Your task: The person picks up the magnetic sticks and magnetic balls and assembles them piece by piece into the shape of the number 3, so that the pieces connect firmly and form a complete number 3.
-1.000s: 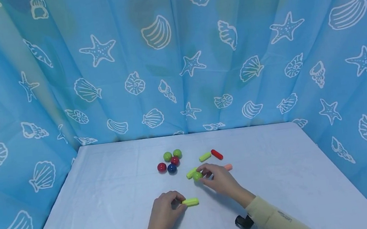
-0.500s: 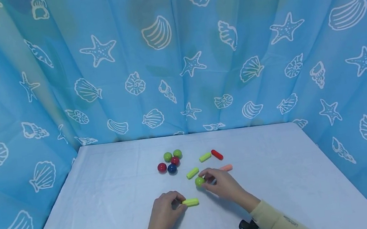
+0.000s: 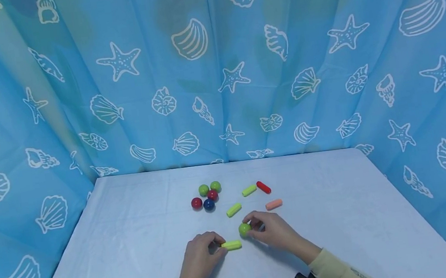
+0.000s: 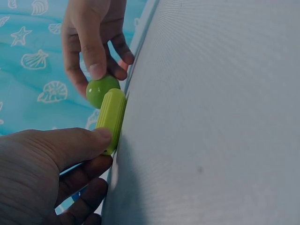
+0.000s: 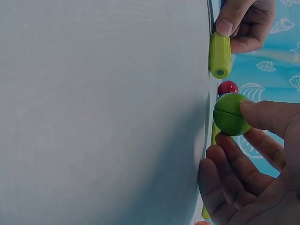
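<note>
My left hand (image 3: 200, 258) pinches one end of a yellow-green ribbed stick (image 3: 232, 245) that lies along the white table. In the left wrist view the thumb presses on the near end of this ribbed stick (image 4: 111, 115). Just behind and to the right, my right hand (image 3: 273, 230) holds a green ball (image 3: 245, 229) between thumb and fingers. A groove runs across the green ball (image 5: 230, 114) in the right wrist view. Ball and stick stand close together, with a small gap between them in the head view.
Farther back on the white table (image 3: 143, 243) sit two green balls (image 3: 215, 186), two red balls (image 3: 196, 203) and a blue ball (image 3: 209, 205). Right of them lie two yellow-green sticks (image 3: 234, 210), a red stick (image 3: 263, 187) and a salmon stick (image 3: 274, 204). A patterned blue curtain (image 3: 219, 106) surrounds the table.
My right hand has drawn the green ball nearer, away from the yellow-green stick behind it, toward the stick in my left hand. The salmon stick is uncovered. My left hand stays put.
</note>
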Demonstrator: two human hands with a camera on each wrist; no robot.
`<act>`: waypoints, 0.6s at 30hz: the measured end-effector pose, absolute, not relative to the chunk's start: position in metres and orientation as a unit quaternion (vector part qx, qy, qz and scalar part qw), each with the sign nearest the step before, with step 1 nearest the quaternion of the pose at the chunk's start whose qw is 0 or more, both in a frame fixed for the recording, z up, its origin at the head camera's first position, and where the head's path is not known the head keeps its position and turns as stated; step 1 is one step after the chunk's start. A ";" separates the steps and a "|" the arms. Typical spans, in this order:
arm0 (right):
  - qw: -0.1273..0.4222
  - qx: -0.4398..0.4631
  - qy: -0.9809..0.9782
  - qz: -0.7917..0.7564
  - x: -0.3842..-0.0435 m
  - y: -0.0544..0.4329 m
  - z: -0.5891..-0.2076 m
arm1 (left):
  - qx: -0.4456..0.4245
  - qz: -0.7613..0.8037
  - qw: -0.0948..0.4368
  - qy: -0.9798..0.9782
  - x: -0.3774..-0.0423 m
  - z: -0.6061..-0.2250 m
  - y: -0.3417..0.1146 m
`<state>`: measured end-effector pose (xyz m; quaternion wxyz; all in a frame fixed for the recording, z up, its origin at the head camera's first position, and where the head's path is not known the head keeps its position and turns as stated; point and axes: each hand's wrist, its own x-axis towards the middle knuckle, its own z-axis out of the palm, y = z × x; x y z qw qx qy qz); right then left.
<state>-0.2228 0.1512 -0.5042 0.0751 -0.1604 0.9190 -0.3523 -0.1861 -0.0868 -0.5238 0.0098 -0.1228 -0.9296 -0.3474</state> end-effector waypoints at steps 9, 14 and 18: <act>0.096 -0.162 0.919 -0.345 -0.217 0.151 -0.503 | -0.124 -0.350 0.009 -0.928 -0.186 -0.523 -0.087; 0.106 -0.160 0.920 -0.341 -0.214 0.150 -0.503 | -0.123 -0.351 0.012 -0.928 -0.186 -0.523 -0.088; 0.107 -0.165 0.919 -0.342 -0.212 0.151 -0.503 | -0.123 -0.352 0.012 -0.928 -0.186 -0.522 -0.088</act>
